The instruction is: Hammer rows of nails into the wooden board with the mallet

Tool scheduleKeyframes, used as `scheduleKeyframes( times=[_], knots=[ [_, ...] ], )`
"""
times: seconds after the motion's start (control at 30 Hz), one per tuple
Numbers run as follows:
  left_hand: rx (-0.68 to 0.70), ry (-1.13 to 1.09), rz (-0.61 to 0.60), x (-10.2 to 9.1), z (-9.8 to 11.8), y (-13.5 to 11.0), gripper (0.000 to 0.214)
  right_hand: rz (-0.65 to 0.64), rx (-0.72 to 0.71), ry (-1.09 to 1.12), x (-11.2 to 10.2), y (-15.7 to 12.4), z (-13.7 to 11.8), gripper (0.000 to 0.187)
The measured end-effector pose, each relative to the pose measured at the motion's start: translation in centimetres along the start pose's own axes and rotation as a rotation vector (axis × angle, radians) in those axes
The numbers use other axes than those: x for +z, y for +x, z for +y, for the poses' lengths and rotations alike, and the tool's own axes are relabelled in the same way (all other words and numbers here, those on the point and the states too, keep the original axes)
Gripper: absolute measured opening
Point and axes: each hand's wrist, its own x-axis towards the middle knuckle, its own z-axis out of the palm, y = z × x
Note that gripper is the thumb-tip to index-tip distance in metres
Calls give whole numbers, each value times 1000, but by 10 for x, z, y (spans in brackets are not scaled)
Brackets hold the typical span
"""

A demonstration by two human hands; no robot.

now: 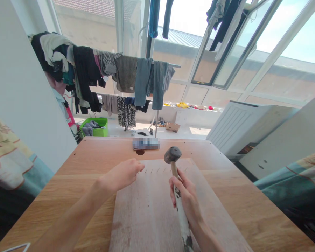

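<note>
My right hand [183, 190] is wrapped round the worn, paint-flecked handle of a hammer [180, 203]. Its dark, rounded head is raised above the far part of a pale wooden board [157, 213]. My left hand [126, 173] is closed, fingers pinched together, over the board's far left corner. Whatever those fingertips hold, if anything, is hidden. A row of several thin nails [157, 171] stands in the board near its far edge, between my two hands and on past the hammer. Some lean slightly.
The board lies on a wooden table [89, 168]. At its far edge are a blurred flat item [146, 144] and a round dark hole [140, 152]. Beyond stand a laundry rack [126, 73], a green basket [102, 127] and a white cabinet [241, 122]. Curtains [13, 161] hang at both sides.
</note>
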Motion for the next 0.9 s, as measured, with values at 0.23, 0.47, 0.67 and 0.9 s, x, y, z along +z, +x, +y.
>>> scheduleKeyframes(
  times=[0.23, 0.47, 0.67, 0.9],
  knots=[
    [-5, -232, 62, 6, -8, 5, 21, -26, 4, 23, 2, -1, 0, 31],
    [-132, -735, 79, 36, -38, 12, 19, -124, 31, 67, 10, -2, 10, 32],
    [-153, -850, 88, 41, -45, 13, 22, -329, 96, 112, 22, -10, 12, 35],
    [-154, -869, 78, 41, -44, 13, 24, -433, 132, 159, 22, -11, 10, 33]
  ],
)
